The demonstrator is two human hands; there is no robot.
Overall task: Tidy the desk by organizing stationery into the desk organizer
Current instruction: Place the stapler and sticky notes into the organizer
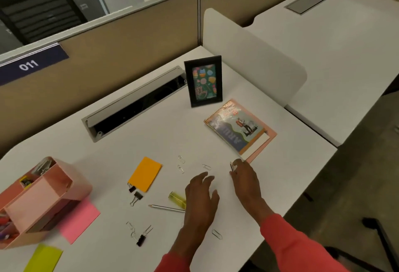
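Just beside right grip (234, 169): paper clip (206, 166)

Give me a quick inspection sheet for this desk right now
Surface: white desk, scattered stationery.
Job's things: pink organizer at left; binder clips, paper clips, pencil, orange notes loose.
Clutter: picture frame upright; notebook.
Grippers: left hand open over the desk; right hand pinches a small dark item.
Cables: nothing clearly seen; cable tray open.
Surroundings: partitions numbered 011, 012.
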